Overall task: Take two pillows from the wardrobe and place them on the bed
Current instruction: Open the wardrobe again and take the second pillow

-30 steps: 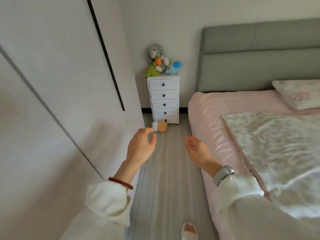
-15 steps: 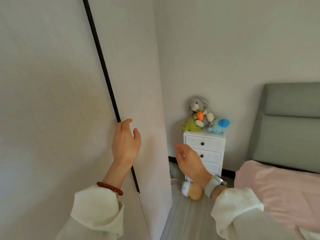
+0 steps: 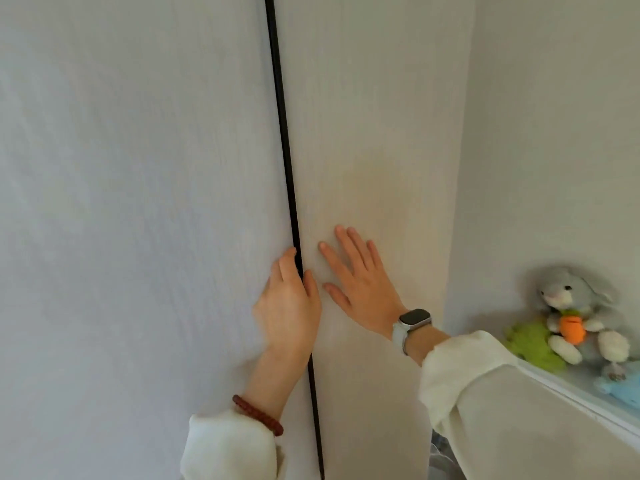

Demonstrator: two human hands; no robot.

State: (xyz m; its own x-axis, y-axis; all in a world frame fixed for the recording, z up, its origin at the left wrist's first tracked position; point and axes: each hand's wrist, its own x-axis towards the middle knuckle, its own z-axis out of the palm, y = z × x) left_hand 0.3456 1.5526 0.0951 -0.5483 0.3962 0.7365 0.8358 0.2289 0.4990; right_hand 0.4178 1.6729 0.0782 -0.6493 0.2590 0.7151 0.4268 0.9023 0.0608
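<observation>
Half a second ago both hands were in the air in front of the wardrobe point(image 3: 138, 202); now both touch it. The landmark here is the black seam point(image 3: 287, 168) between the two doors. The left hand point(image 3: 287, 303) lies over the seam, low on it, with fingers bent so that the tips go into the gap, hooked on the edge of the left door; it holds nothing else. The right hand point(image 3: 360, 289) is just right of the seam, fingers straight and spread, palm flat on the right door point(image 3: 374, 133).

The view has also turned: the bed, visible one second ago, is out of the picture now. Far right of the seam only the plush rabbit point(image 3: 575, 306) and a green toy point(image 3: 533, 344) on the white chest top point(image 3: 588, 400) remain.

The doors are closed, so the pillows are not visible; I judge they are behind the doors. The task is at its very beginning: the person seems ready to pull the left door open while the right hand steadies the other one.
</observation>
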